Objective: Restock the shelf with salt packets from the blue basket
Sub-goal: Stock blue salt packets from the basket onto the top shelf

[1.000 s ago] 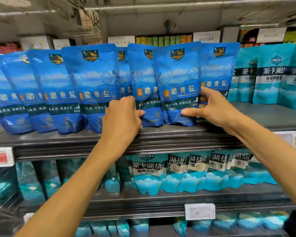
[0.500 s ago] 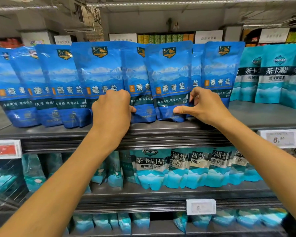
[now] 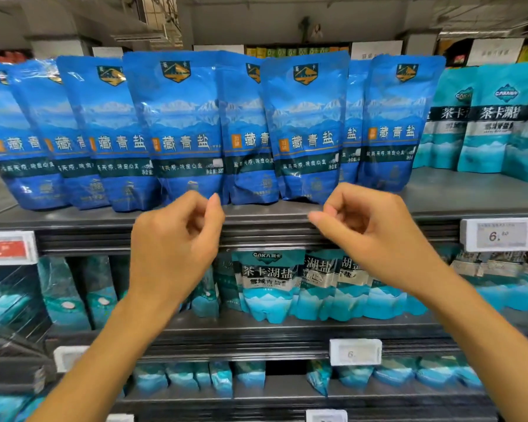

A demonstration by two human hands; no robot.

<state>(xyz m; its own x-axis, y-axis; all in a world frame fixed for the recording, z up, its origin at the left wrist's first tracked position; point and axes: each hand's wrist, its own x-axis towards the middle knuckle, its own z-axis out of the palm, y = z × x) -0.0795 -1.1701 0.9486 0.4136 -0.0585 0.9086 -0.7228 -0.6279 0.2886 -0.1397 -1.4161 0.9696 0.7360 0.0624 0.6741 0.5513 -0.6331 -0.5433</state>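
Hovering my left hand (image 3: 177, 239) and right hand (image 3: 369, 226) loosely curled and empty just below the salt packets (image 3: 305, 132) standing along the top shelf (image 3: 439, 199), I am judging these glossy pouches floppy, bottom-heavy and slippery, best pinched low at their side seams.

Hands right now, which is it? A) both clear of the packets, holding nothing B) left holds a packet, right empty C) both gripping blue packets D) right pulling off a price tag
A: the left hand and right hand hang loosely curled in front of the shelf edge, below the blue salt packets, holding nothing.
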